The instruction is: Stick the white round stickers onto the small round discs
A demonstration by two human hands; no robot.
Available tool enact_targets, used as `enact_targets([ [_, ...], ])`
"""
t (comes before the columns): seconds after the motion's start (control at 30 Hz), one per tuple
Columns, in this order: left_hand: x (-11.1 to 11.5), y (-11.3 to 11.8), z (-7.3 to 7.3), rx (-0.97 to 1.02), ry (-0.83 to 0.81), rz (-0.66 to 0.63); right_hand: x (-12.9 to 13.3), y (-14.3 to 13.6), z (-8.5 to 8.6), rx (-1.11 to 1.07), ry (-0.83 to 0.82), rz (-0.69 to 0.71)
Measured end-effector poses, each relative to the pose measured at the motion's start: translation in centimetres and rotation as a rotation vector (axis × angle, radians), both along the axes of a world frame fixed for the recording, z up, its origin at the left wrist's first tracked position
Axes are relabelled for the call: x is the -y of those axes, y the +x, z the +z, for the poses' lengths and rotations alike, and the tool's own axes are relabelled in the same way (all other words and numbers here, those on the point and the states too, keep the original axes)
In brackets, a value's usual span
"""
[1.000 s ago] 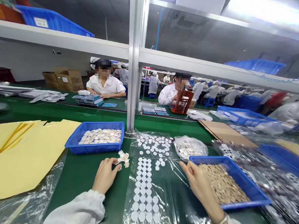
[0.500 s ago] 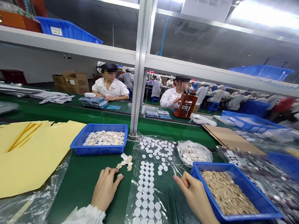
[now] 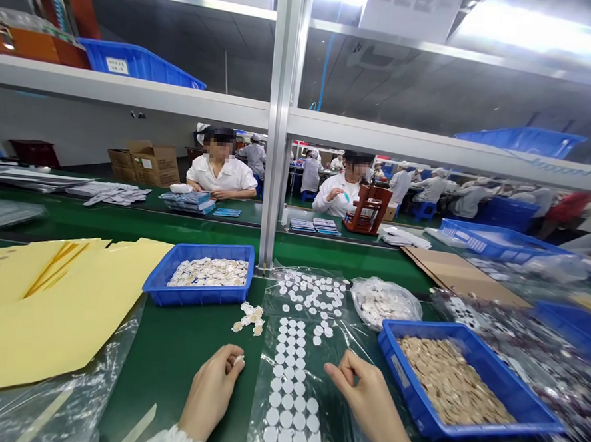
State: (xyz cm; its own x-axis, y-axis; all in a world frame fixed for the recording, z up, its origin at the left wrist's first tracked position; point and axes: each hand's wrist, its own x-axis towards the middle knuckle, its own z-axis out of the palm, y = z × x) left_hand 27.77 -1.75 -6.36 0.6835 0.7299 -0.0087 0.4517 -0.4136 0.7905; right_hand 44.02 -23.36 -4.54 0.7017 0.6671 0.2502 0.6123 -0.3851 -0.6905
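My left hand (image 3: 212, 391) pinches a small white disc (image 3: 238, 359) between thumb and fingertips, over the green mat. Beyond it lies a small pile of white and tan discs (image 3: 250, 317). My right hand (image 3: 365, 392) is over the plastic sheet's right side, thumb and fingers drawn together; anything in them is too small to make out. Between my hands, rows of white round pieces (image 3: 287, 402) lie on the clear plastic sheet (image 3: 260, 379). A few loose white rounds (image 3: 323, 331) are near the top of the rows.
Blue trays of discs stand at the left (image 3: 195, 299) and right (image 3: 462, 434). A plastic bag (image 3: 385, 303) of discs sits behind the right tray. Yellow sheets (image 3: 53, 326) cover the far left. A metal post (image 3: 272, 179) rises behind the mat; two people sit beyond it.
My left hand has drawn back from the pile with a disc lifted in its fingers. My right hand has moved left and slightly down, nearer the rows.
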Motion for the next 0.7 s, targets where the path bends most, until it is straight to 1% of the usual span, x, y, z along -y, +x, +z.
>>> enact_targets([
  [0.07,1.2,0.2,0.5,0.104,-0.149,-0.012,-0.4,-0.7,0.1,0.002,0.01,0.012],
  [0.17,3.4,0.6,1.3,0.28,-0.36,-0.027,-1.2,-2.3,0.6,-0.018,0.047,0.076],
  [0.27,5.5,1.1,2.3,0.399,-0.474,-0.041,-1.8,-3.9,1.1,-0.008,0.108,0.175],
  [0.33,6.6,1.4,2.9,0.445,-0.538,-0.056,-2.1,-4.6,1.3,0.017,0.136,0.232],
  [0.43,7.5,1.6,3.8,0.483,-0.62,-0.067,-2.4,-5.2,1.6,-0.004,0.146,0.27],
  [0.53,7.8,1.7,4.5,0.507,-0.669,-0.045,-2.4,-5.2,1.6,-0.09,0.174,0.243],
  [0.7,8.1,1.7,5.3,0.509,-0.723,-0.057,-2.4,-5.1,1.7,-0.211,0.3,0.199],
])
